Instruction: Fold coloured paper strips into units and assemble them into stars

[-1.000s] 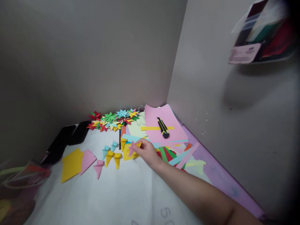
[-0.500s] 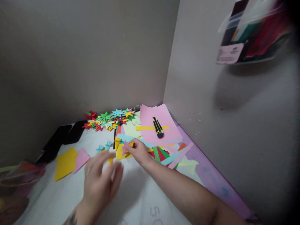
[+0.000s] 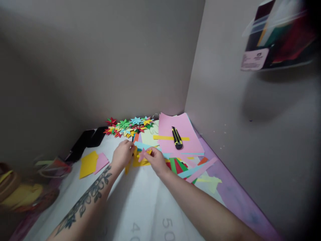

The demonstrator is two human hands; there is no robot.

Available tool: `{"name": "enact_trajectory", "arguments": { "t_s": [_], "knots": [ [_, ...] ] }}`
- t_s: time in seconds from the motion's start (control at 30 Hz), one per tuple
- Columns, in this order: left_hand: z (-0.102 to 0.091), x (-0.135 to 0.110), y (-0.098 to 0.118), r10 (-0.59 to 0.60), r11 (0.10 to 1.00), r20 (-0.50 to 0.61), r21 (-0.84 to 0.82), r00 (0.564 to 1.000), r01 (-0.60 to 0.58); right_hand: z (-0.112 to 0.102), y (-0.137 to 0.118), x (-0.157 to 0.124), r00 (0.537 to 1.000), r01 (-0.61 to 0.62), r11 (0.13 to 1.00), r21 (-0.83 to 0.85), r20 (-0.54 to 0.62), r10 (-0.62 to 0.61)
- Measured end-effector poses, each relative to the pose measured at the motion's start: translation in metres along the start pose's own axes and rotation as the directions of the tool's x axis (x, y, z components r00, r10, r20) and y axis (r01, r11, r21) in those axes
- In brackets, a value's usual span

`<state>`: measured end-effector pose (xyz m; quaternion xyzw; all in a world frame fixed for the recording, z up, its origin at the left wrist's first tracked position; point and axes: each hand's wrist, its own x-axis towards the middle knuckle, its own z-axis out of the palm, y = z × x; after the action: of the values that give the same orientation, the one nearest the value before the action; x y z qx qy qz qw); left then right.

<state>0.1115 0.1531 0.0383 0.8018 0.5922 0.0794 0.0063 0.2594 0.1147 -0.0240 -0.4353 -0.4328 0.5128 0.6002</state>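
My right hand pinches a small folded pink and yellow paper piece just above a yellow sheet on the white mat. My left hand has its fingers curled over the small folded yellow and blue paper points lying on the mat, which it hides; a yellow tip shows under it. What its fingers hold is hidden. The two hands almost touch.
A heap of coloured paper stars lies against the back wall. A yellow-black utility knife rests on pink sheets. Coloured paper scraps lie to the right, yellow and pink pieces to the left. A paper pack hangs on the right wall.
My left hand came into view from below and moved forward onto the small folded points beside my right hand. My right hand kept its pinch on the pink and yellow piece.
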Motion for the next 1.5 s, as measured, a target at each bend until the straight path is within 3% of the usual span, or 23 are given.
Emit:
{"name": "enact_trajectory", "arguments": {
  "t_s": [0.1, 0.13, 0.23, 0.27, 0.37, 0.53, 0.63, 0.73, 0.83, 0.9, 1.0, 1.07, 1.17, 1.33, 1.5],
  "knots": [
    [-0.002, -0.029, 0.005, 0.054, 0.969, -0.295, -0.215, 0.954, -0.121, 0.004, -0.008, -0.009, 0.981, 0.088, 0.995, -0.038, 0.174, -0.080],
    [-0.001, -0.039, 0.005, 0.052, 0.952, -0.347, -0.267, 0.936, -0.152, 0.006, -0.010, -0.013, 0.964, 0.088, 0.996, -0.028, 0.254, -0.078],
    [0.003, -0.067, 0.002, 0.010, 0.858, -0.369, -0.475, 0.929, -0.198, 0.014, -0.013, -0.026, 0.890, 0.011, 0.999, 0.039, 0.455, -0.027],
    [0.005, -0.074, 0.001, -0.021, 0.810, -0.338, -0.557, 0.941, -0.182, 0.016, -0.013, -0.030, 0.880, -0.002, 1.000, 0.026, 0.475, -0.011],
    [0.009, -0.086, -0.006, -0.133, 0.639, -0.210, -0.765, 0.969, -0.079, 0.019, -0.011, -0.037, 0.907, 0.025, 0.995, -0.096, 0.421, 0.018],
    [0.011, -0.093, -0.014, -0.338, 0.247, 0.045, -0.960, 0.940, 0.135, 0.020, -0.009, -0.044, 0.920, 0.169, 0.928, -0.332, 0.390, -0.028],
    [0.009, -0.096, -0.014, -0.250, 0.044, 0.283, -0.952, 0.926, 0.303, 0.025, -0.012, -0.049, 0.886, 0.293, 0.875, -0.385, 0.454, -0.097],
    [0.007, -0.099, -0.015, -0.157, -0.082, 0.405, -0.914, 0.901, 0.397, 0.029, -0.015, -0.054, 0.832, 0.374, 0.860, -0.348, 0.536, -0.145],
    [0.007, -0.099, -0.020, -0.225, -0.083, 0.365, -0.931, 0.903, 0.356, 0.028, -0.015, -0.054, 0.824, 0.406, 0.862, -0.304, 0.530, -0.201],
    [0.008, -0.098, -0.025, -0.301, -0.022, 0.290, -0.954, 0.909, 0.297, 0.026, -0.013, -0.053, 0.873, 0.375, 0.880, -0.291, 0.430, -0.230],
    [0.011, -0.097, -0.028, -0.357, 0.073, 0.225, -0.961, 0.907, 0.267, 0.023, -0.010, -0.051, 0.974, 0.187, 0.949, -0.253, 0.171, -0.146],
    [0.013, -0.098, -0.026, -0.368, 0.084, 0.243, -0.953, 0.898, 0.292, 0.023, -0.008, -0.050, 0.998, 0.026, 0.979, -0.205, 0.065, -0.013],
    [0.017, -0.099, -0.021, -0.378, 0.070, 0.260, -0.949, 0.888, 0.308, 0.024, -0.005, -0.051, 0.996, -0.078, 0.979, -0.190, 0.035, 0.086],
    [0.024, -0.100, -0.018, -0.386, 0.178, 0.176, -0.949, 0.905, 0.260, 0.023, 0.000, -0.051, 1.000, -0.003, 0.962, -0.274, -0.012, -0.001],
    [0.025, -0.100, -0.018, -0.405, 0.237, 0.155, -0.934, 0.901, 0.268, 0.022, 0.001, -0.050, 1.000, -0.019, 0.954, -0.300, 0.009, 0.022]
  ]
}}
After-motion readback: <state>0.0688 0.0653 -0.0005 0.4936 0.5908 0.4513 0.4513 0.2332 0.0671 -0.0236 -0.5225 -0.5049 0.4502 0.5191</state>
